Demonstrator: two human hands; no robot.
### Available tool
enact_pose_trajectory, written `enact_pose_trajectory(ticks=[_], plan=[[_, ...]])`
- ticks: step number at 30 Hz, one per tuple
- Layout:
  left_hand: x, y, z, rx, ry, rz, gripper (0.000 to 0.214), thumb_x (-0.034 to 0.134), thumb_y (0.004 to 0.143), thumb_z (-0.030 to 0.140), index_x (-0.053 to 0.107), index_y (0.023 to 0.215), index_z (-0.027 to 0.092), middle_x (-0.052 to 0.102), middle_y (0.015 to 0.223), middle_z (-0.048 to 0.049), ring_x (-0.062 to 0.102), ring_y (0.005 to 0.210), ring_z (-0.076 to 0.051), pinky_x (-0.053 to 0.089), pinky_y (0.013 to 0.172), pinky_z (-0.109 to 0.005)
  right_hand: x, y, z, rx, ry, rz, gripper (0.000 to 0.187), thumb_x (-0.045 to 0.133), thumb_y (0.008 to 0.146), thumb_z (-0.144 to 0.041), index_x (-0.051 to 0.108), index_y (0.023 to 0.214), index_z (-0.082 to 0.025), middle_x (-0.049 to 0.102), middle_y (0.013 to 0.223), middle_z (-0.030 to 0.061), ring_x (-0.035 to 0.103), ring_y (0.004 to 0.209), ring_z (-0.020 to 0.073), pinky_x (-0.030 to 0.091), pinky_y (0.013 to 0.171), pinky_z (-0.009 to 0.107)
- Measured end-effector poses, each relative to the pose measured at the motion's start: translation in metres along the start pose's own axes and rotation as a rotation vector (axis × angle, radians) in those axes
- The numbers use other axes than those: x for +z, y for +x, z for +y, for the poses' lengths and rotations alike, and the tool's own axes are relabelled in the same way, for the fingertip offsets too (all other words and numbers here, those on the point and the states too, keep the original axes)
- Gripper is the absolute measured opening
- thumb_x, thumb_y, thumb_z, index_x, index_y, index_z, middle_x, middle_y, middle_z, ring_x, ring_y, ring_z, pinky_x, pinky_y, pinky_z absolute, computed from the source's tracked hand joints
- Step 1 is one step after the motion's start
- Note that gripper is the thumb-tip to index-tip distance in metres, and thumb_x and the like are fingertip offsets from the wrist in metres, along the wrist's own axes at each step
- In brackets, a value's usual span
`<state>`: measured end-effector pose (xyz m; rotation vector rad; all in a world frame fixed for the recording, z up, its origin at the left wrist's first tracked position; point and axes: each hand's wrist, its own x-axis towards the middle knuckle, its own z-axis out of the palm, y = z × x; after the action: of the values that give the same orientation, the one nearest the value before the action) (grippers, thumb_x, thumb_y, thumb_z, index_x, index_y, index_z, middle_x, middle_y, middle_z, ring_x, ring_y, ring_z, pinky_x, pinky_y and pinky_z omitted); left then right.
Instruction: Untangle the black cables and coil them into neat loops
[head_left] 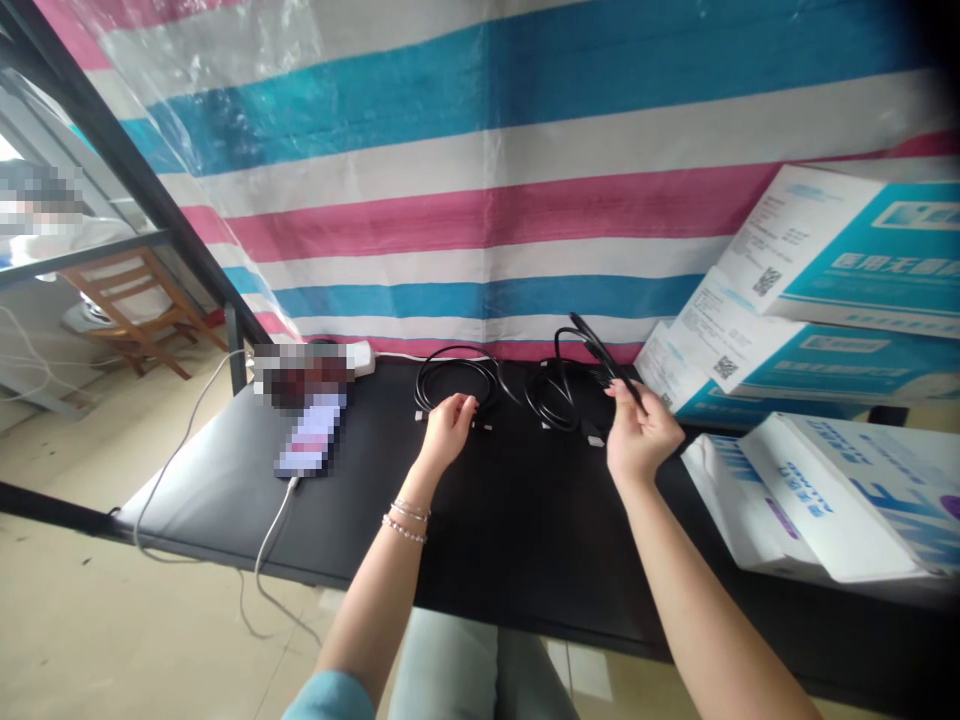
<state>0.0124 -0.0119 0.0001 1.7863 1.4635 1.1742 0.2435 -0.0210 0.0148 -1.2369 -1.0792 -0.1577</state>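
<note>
Gripping a black cable bundle (602, 350) between closed fingers, the right hand (643, 432) holds it up at the back of the black table (517, 540). Just beside and below that bundle, a second black cable coil (534, 403) lies on the table, a flat metal-tipped plug (595, 440) near it. The left hand (448, 432) is at the near edge of another black coil (421, 388), to the left; its thumb and fingers are bent together, but I cannot tell whether they pinch the cable. Two bracelets (406, 520) circle the left wrist. Farther left lies a phone (311, 437), its screen pixelated, with a white charging cable (274, 528) plugged into its near end. White-and-blue cartons (847, 270) are stacked at the right, behind an opened white box (817, 500). A striped plastic sheet (480, 210) hangs behind the table.
</note>
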Motion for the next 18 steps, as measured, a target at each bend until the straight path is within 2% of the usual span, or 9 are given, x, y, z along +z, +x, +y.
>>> enact_pose_trajectory(ticks=[2, 4, 9, 12, 15, 18], plan=[[0.003, -0.001, 0.005, -0.065, -0.238, -0.080, 0.040, 0.034, 0.087, 0.047, 0.059, 0.088, 0.016, 0.063, 0.081, -0.0035, 0.047, 0.048, -0.005, 0.037, 0.047, -0.019, -0.001, -0.002, -0.001, -0.121, -0.052, -0.086, 0.030, 0.050, 0.084, -0.041, 0.067, 0.084, -0.017, 0.067, 0.074, 0.0077, 0.064, 0.071, 0.0198, 0.050, 0.069, 0.034], [0.006, -0.002, 0.010, -0.129, -0.422, -0.141, 0.043, 0.037, 0.084, 0.051, 0.056, 0.093, 0.014, 0.064, 0.085, -0.0057, 0.046, 0.043, -0.004, 0.031, 0.039, -0.018, -0.002, -0.004, -0.004, -0.257, -0.076, -0.181, 0.025, 0.051, 0.084, -0.036, 0.067, 0.082, -0.017, 0.067, 0.072, 0.0079, 0.062, 0.070, 0.0192, 0.049, 0.069, 0.033], [0.011, -0.006, 0.018, -0.241, -0.629, -0.214, 0.042, 0.057, 0.074, 0.050, 0.051, 0.092, 0.012, 0.067, 0.087, -0.0093, 0.049, 0.037, -0.004, 0.027, 0.034, -0.017, -0.005, -0.009, -0.019, -0.428, -0.119, -0.433, 0.020, 0.050, 0.084, -0.029, 0.067, 0.080, -0.020, 0.062, 0.060, 0.0037, 0.055, 0.055, 0.0147, 0.046, 0.059, 0.028], [0.012, -0.008, 0.020, -0.275, -0.748, -0.240, 0.037, 0.061, 0.071, 0.045, 0.051, 0.084, 0.012, 0.068, 0.085, -0.0081, 0.050, 0.038, -0.003, 0.026, 0.034, -0.016, -0.007, -0.012, -0.029, -0.552, -0.019, -0.479, 0.012, 0.055, 0.081, -0.025, 0.065, 0.077, -0.020, 0.062, 0.060, 0.0022, 0.056, 0.058, 0.0138, 0.046, 0.060, 0.026], [0.010, -0.008, 0.019, -0.325, -0.848, -0.254, 0.036, 0.067, 0.066, 0.039, 0.054, 0.087, 0.012, 0.066, 0.074, -0.0031, 0.049, 0.037, -0.004, 0.027, 0.034, -0.016, -0.009, -0.013, -0.036, -0.674, 0.079, -0.475, 0.002, 0.061, 0.077, -0.021, 0.063, 0.076, -0.019, 0.065, 0.065, 0.0026, 0.056, 0.060, 0.0135, 0.047, 0.064, 0.026], [0.006, -0.007, 0.018, -0.321, -0.923, -0.258, 0.042, 0.069, 0.065, 0.037, 0.055, 0.097, 0.013, 0.064, 0.070, -0.0007, 0.040, 0.034, -0.001, 0.025, 0.033, -0.016, -0.011, -0.014, -0.041, -0.654, 0.074, -0.516, 0.007, 0.063, 0.076, -0.025, 0.062, 0.073, -0.019, 0.064, 0.064, 0.0024, 0.056, 0.059, 0.0135, 0.046, 0.063, 0.026]])
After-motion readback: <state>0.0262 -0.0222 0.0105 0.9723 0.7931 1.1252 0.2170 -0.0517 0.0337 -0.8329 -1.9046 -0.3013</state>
